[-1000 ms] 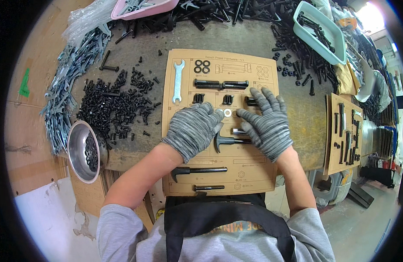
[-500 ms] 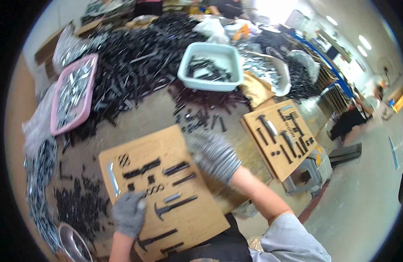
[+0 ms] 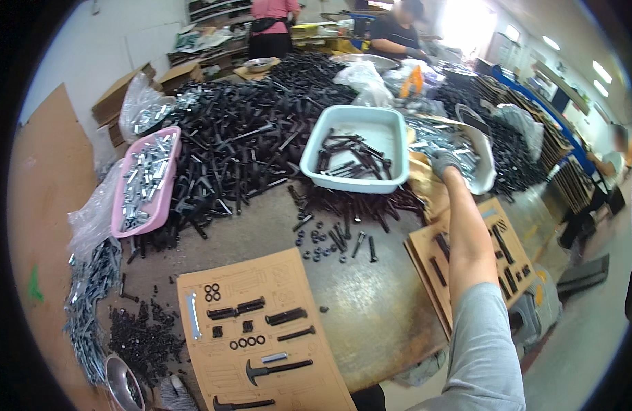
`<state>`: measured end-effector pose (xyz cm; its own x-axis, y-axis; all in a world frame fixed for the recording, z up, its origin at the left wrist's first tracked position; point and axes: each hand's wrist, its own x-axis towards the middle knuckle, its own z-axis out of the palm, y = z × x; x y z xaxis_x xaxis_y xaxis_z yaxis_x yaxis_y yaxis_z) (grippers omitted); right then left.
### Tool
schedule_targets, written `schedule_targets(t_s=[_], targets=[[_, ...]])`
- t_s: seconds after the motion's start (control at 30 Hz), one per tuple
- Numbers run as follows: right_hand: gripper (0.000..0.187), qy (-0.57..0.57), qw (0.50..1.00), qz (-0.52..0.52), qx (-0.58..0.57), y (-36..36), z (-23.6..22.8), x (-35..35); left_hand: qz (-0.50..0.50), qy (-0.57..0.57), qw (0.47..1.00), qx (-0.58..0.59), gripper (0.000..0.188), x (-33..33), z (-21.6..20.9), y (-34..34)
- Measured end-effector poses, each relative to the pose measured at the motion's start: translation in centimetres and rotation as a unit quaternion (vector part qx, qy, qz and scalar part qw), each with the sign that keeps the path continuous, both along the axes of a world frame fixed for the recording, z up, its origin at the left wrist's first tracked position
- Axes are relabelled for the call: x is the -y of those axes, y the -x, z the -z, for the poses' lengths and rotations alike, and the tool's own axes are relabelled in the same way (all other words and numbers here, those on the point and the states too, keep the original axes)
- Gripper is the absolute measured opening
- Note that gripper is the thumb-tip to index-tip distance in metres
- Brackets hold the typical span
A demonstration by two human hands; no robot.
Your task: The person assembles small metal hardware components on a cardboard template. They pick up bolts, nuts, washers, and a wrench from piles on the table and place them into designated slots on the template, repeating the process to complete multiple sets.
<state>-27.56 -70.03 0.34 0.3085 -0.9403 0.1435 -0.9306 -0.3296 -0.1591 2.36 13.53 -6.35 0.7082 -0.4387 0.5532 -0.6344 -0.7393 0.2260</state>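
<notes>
My right hand (image 3: pixel 446 164), in a grey knit glove, reaches far forward to the white tub (image 3: pixel 489 161) of silvery metal parts. Its fingertips are among or just over these parts; whether they grip one cannot be made out. My left hand (image 3: pixel 175 395), also gloved, is low at the bottom edge, just left of a cardboard sheet (image 3: pixel 305 377); its finger pose is unclear. The sheet carries a wrench (image 3: pixel 194 316), black rings (image 3: pixel 247 341), black bolts (image 3: pixel 296 333), a silver tube (image 3: pixel 275 357) and black T-shaped pieces (image 3: pixel 278 370).
Behind the sheet lies a heap of black bolts (image 3: pixel 240 130). A pale blue tub (image 3: pixel 353 185) and a pink tray (image 3: pixel 172 185) hold more parts. A second filled board (image 3: pixel 521 264) is at right. A steel bowl (image 3: pixel 120 383) sits lower left. Two people (image 3: pixel 271 27) work behind the heap.
My right hand has gone from beside the cardboard sheet forward and right to the white tub. My left hand has come off the sheet, down and left. The view has tilted up.
</notes>
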Motion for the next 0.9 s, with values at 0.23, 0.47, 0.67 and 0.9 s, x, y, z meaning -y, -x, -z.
schedule_targets(t_s=[0.23,0.47,0.67,0.9], targets=[[0.039,0.082,0.978,0.091,-0.167,-2.2,2.3,3.6,-0.033,0.006,0.998,-0.052,0.030,1.8,0.1,0.3],[0.028,0.017,0.871,0.073,0.486,1.1,0.4,7.6,-0.015,0.040,0.996,-0.075,0.030,4.3,2.1,-0.8],[0.027,-0.075,0.835,-0.083,0.539,-10.1,-8.1,-3.8,-0.041,0.039,0.996,-0.064,0.030,1.5,1.4,0.4],[0.026,-0.058,0.891,-0.431,-0.135,-20.9,-5.2,-14.7,-0.048,0.063,0.995,-0.057,0.031,-0.3,2.0,0.6]])
